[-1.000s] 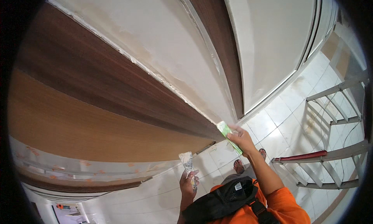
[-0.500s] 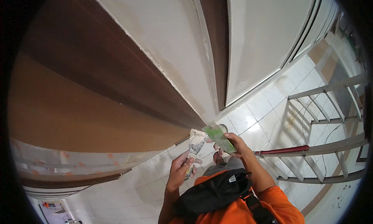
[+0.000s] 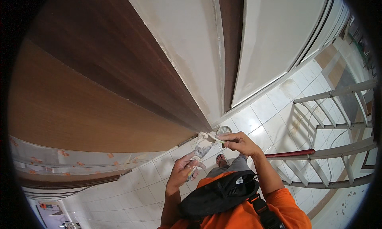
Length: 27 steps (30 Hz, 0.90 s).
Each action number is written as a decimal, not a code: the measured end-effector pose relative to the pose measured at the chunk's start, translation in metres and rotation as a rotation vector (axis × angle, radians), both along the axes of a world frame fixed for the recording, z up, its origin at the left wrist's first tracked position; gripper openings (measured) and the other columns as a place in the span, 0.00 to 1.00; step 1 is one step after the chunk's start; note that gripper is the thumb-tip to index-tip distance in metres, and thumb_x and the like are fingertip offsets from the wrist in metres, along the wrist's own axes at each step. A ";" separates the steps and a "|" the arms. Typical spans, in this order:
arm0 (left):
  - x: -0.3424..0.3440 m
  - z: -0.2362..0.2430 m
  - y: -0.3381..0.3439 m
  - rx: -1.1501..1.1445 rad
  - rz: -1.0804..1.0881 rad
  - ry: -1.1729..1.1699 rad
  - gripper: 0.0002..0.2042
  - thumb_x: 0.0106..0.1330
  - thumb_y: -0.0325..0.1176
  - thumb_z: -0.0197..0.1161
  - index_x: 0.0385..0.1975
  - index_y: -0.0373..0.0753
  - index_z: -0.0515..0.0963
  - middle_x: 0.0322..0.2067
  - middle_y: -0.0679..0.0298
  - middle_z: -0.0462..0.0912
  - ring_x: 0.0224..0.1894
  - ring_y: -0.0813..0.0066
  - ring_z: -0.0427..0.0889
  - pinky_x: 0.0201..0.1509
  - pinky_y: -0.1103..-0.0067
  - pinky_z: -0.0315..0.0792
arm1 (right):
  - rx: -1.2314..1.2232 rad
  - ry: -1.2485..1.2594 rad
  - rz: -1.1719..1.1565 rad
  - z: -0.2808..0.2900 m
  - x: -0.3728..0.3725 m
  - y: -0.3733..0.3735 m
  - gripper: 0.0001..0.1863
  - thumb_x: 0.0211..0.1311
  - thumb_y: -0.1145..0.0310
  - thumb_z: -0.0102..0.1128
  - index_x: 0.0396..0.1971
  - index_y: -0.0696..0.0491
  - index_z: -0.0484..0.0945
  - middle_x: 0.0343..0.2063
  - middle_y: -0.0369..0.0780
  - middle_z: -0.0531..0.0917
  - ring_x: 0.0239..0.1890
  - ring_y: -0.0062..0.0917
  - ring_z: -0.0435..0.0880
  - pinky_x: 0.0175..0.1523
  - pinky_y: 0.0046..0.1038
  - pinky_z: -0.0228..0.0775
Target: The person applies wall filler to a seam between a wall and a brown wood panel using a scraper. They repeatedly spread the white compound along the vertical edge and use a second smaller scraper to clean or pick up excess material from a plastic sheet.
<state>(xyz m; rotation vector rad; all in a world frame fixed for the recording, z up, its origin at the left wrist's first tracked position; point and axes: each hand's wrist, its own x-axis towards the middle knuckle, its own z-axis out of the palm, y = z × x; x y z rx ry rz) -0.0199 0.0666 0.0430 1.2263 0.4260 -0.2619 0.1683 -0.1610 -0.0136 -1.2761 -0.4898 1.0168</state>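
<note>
My left hand is wrapped round the handle of a putty knife, its blade pointing up and away from me. White filler coats the blade's far end. In my right hand, between thumb and fingers, is a flat green spreader, turned almost edge-on. The spreader's tip meets the filler at the blade's end, though the exact contact is too small to make out. Both tools are held in front of my body, near the lower corner of the wall.
A round can stands on the tiled floor beyond my right hand. To the right lies a metal ladder with a red bar along it. Brown panels and a white wall strip rise ahead.
My right hand has turned the green spreader from face-on to nearly edge-on and brought it against the putty knife's blade. The view has shifted slightly.
</note>
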 end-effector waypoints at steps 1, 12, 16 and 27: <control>-0.001 0.001 0.003 -0.002 -0.014 0.000 0.20 0.77 0.33 0.52 0.65 0.32 0.69 0.35 0.58 0.85 0.20 0.85 0.71 0.23 0.85 0.66 | 0.060 -0.097 -0.011 0.003 0.000 0.002 0.21 0.64 0.71 0.65 0.57 0.53 0.81 0.51 0.45 0.85 0.52 0.27 0.81 0.55 0.27 0.74; -0.005 -0.004 0.014 -0.061 -0.007 -0.155 0.19 0.75 0.35 0.54 0.59 0.28 0.72 0.33 0.57 0.83 0.20 0.81 0.72 0.23 0.83 0.66 | -0.163 -0.377 0.124 0.019 0.027 0.004 0.21 0.70 0.62 0.60 0.58 0.55 0.79 0.45 0.45 0.86 0.49 0.29 0.84 0.52 0.28 0.75; -0.004 -0.015 0.007 0.003 0.202 -0.190 0.19 0.76 0.36 0.53 0.59 0.29 0.73 0.35 0.58 0.82 0.24 0.80 0.73 0.26 0.82 0.68 | -0.032 0.123 -0.012 0.042 0.022 -0.006 0.27 0.77 0.55 0.49 0.64 0.60 0.71 0.43 0.46 0.86 0.44 0.26 0.86 0.43 0.26 0.81; 0.000 -0.035 -0.003 0.313 0.268 -0.256 0.18 0.77 0.37 0.54 0.56 0.30 0.75 0.35 0.61 0.82 0.27 0.82 0.74 0.30 0.83 0.69 | 0.024 0.335 -0.022 0.074 0.001 -0.004 0.29 0.78 0.52 0.44 0.60 0.64 0.71 0.39 0.51 0.86 0.37 0.29 0.87 0.42 0.28 0.82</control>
